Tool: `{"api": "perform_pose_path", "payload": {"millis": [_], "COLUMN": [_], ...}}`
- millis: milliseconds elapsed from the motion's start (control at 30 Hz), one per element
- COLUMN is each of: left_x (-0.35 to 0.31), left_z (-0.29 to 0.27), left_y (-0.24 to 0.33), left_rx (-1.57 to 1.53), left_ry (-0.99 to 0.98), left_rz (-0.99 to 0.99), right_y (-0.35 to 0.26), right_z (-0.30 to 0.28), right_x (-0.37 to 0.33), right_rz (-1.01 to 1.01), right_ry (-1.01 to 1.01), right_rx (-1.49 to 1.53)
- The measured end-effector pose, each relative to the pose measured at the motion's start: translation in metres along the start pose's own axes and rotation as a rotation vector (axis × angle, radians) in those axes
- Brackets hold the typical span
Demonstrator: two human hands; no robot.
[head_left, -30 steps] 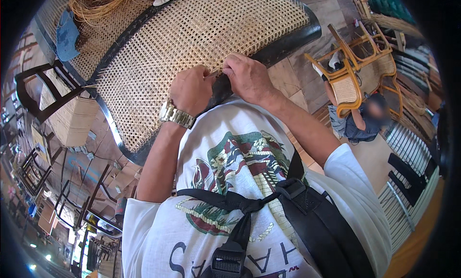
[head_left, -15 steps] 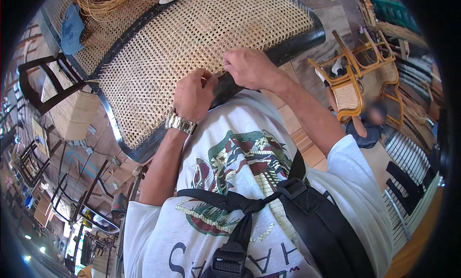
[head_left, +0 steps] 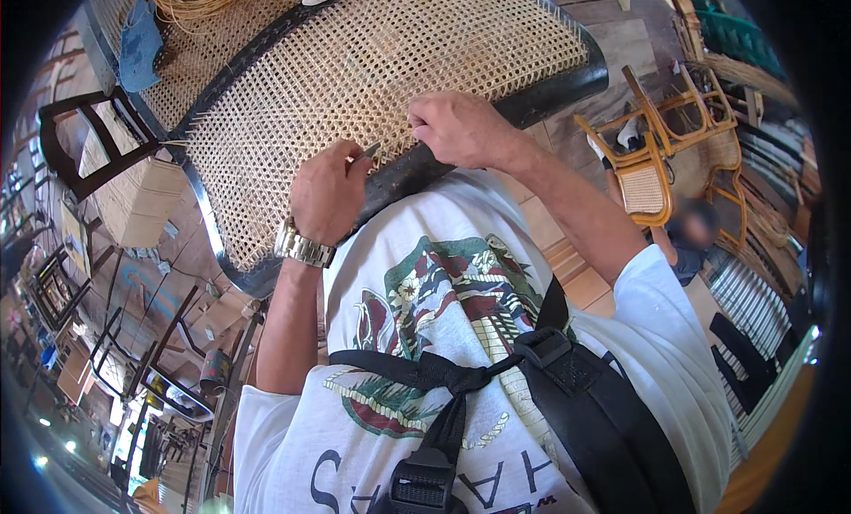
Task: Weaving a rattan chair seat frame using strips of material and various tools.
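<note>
A woven cane panel [head_left: 355,79] in a dark frame lies across my lap, its near rail [head_left: 403,179] close to my body. My left hand [head_left: 328,190], with a metal watch on the wrist, is closed on a small pointed grey tool [head_left: 372,149] whose tip shows past the thumb and index finger, over the near edge of the weave. To its right, my right hand [head_left: 461,131] is curled in a pinch at the same edge. Whatever is between those fingers is hidden. Loose strand ends stick up along the panel's border.
A coil of cane strands [head_left: 199,4] and a blue cloth [head_left: 139,48] lie on another cane panel at the far left. A dark chair frame [head_left: 93,141] stands left by a cardboard box [head_left: 133,186]. On the right, a person [head_left: 691,235] is beside a yellowish wooden chair [head_left: 651,177].
My left hand has moved left and slightly down, away from the right hand, uncovering the tool's tip. My right hand stays nearly in place, still pinched.
</note>
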State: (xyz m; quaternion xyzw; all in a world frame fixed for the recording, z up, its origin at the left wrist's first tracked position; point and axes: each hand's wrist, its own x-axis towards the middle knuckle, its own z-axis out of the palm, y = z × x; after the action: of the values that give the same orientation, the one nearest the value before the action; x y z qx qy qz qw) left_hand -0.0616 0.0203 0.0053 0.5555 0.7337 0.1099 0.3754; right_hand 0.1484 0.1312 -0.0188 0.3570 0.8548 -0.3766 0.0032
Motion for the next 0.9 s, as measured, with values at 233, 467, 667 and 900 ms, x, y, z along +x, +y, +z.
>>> {"api": "perform_pose_path", "payload": {"millis": [233,467,667,900], "left_x": [0.009,0.016,0.02,0.024], "left_z": [0.004,0.003,-0.001,-0.005], "left_y": [0.016,0.024,0.031,0.041], "left_rx": [0.079,0.149,0.218,0.25], "left_ry": [-0.06,-0.1,-0.106,-0.146], "left_rz": [0.075,0.049,0.02,0.013], "right_y": [0.007,0.004,0.007,0.013], "right_z": [-0.018,-0.004,-0.001,-0.011], "right_x": [0.009,0.007,0.002,0.008], "right_rz": [0.004,-0.002,-0.03,0.016], "right_ry": [-0.128,-0.034,-0.01,-0.071], "right_rx": [0.105,-0.034,0.063,0.108]}}
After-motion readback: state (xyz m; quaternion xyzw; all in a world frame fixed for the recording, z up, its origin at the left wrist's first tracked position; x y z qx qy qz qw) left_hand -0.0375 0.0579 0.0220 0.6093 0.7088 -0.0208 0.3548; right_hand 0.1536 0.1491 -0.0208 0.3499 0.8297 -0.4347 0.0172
